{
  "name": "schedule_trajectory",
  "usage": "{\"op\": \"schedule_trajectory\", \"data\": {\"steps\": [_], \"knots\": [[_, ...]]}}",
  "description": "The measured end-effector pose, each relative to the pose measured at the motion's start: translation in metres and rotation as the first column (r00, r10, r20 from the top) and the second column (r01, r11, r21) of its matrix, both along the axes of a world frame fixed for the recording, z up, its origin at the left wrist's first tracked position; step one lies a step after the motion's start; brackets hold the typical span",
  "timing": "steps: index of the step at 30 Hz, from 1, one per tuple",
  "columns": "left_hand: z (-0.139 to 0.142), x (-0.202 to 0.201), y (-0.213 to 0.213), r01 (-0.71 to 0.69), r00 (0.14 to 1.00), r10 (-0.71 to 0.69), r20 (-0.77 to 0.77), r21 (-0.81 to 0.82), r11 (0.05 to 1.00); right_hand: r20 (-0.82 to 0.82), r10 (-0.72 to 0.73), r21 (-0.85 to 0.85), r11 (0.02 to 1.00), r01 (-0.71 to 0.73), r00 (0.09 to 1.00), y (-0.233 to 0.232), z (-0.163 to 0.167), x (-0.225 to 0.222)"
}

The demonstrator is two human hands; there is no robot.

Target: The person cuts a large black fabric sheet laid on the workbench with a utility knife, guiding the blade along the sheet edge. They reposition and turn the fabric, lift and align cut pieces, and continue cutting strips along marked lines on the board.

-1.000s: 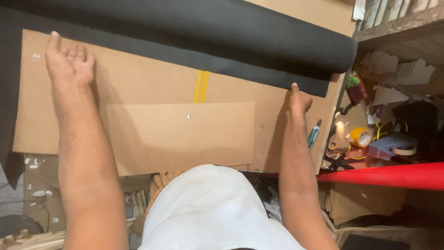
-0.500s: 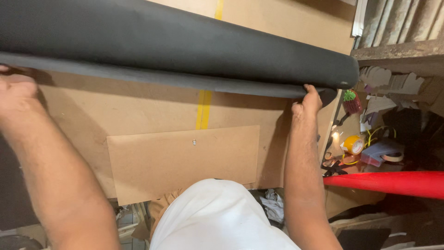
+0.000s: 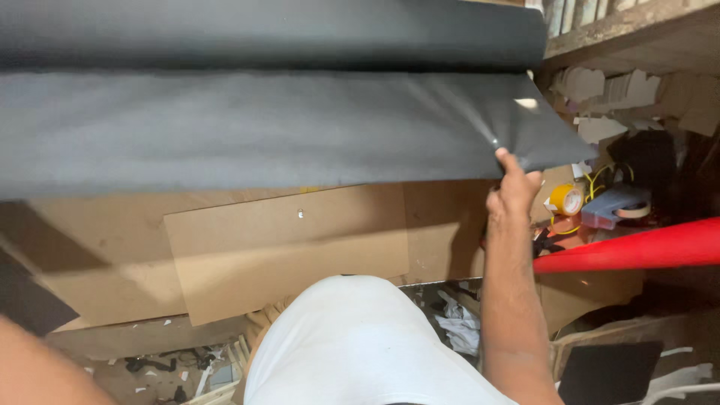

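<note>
Nearest: the person's white shirt (image 3: 360,345) fills the lower centre. Left forearm (image 3: 37,367) shows only at the bottom left corner; the left hand is out of frame, so its state cannot be told.

Below the table edge, scraps and white crumpled paper (image 3: 459,326) lie on the floor; a dark flat panel (image 3: 607,371) leans at lower right.

Next out: a brown cardboard-covered worktop (image 3: 112,247), with a smaller cardboard sheet (image 3: 289,251) lying flat on it, a small pale fleck near that sheet's upper edge.

Right hand (image 3: 514,191) is raised at the worktop's right side, fingers closed on the lower right corner of the black sheet material (image 3: 285,131). The sheet is lifted off the cardboard and hangs across nearly the whole width, hiding the far part of the worktop.

Right of the hand: a red roll (image 3: 637,247) runs toward the right edge. Behind it, a yellow tape roll (image 3: 566,199), a blue-grey tape dispenser (image 3: 611,206), yellow cord.

Farthest: the black roll (image 3: 270,30) that the sheet feeds from spans the top. A wooden shelf (image 3: 622,30) at upper right holds pale cardboard cut-outs (image 3: 600,90), loosely piled.
</note>
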State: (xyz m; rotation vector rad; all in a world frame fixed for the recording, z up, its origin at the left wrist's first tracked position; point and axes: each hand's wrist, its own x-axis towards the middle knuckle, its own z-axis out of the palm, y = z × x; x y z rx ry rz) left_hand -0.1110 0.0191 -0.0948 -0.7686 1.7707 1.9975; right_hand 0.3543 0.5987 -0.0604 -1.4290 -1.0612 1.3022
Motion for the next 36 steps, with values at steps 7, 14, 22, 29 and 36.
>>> {"op": "schedule_trajectory", "data": {"steps": [7,14,22,29,36], "knots": [[-0.024,0.079,-0.096,-0.013,0.998,0.029,0.061,-0.243,0.97,0.175,-0.103,-0.365,0.917,0.161,0.979,-0.123,-0.073,0.099],[-0.025,0.1,-0.103,-0.01,1.0,0.007,-0.013,-0.292,0.956,0.042,-0.076,-0.436,0.896,0.087,0.996,-0.166,-0.072,0.13],[-0.042,0.181,-0.074,0.161,0.893,-0.419,-0.164,-0.753,0.638,0.542,0.374,-0.225,0.927,-0.299,0.752,-0.242,-0.073,0.133],[-0.047,0.3,-0.035,0.278,0.674,-0.724,-0.149,-0.856,0.435,0.726,0.447,0.062,0.713,-0.698,0.522,-0.284,-0.075,0.143],[-0.042,0.355,-0.064,0.384,0.809,-0.585,-0.052,-0.706,0.595,0.592,0.606,-0.148,0.729,-0.668,0.531,-0.286,-0.1,0.222]]}}
